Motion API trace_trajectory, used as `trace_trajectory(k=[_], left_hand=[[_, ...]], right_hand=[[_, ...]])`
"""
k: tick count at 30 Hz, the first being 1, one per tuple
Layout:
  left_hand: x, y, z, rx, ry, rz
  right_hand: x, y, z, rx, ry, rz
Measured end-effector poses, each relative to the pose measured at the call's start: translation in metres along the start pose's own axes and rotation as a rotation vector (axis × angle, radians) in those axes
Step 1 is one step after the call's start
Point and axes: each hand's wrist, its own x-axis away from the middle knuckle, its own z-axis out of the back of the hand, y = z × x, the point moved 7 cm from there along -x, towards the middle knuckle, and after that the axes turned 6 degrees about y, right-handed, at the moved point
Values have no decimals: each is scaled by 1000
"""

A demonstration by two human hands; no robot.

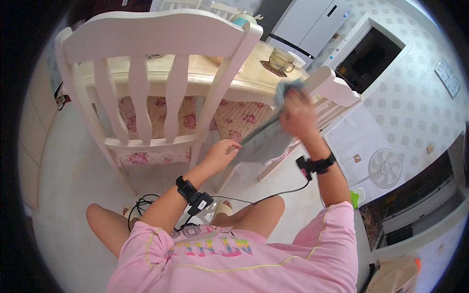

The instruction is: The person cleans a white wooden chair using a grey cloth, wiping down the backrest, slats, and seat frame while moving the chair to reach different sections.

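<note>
My right hand (pixel 298 111) is blurred and closed on a blue-grey cloth (pixel 287 89), near the rounded table edge and the back of a white wooden chair at the right. My left hand (pixel 223 154) has its thumb and fingers pinched on the near corner of a grey fabric piece (pixel 263 141). That fabric stretches up towards my right hand, above a floral seat cushion (pixel 242 117). Whether the blue-grey cloth and the grey fabric touch cannot be told.
A white slatted chair (pixel 154 34) stands at the left, against a cream table (pixel 253 77). On the table a glass cup (pixel 280 60) rests on a brown coaster, with a white bowl (pixel 297 58) behind. A black cable (pixel 278 194) hangs between my wrists. A fan (pixel 385 167) is at the right.
</note>
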Motion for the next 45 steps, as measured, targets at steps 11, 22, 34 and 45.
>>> trace_trajectory(k=[11,22,34,45], left_hand=[[-14,11,-16,131,29,10],[-67,96,-18,534,139,-119],[-160,142,-26,407,373,-220],[-173,119,-48,998,-140,120]], right_hand=[[-4,-2,-1,72,212,-75],[-19,19,16,-641,-546,-623],[-58,167,-5,-742,41,-751],[-57,155,4,-628,130,-816]])
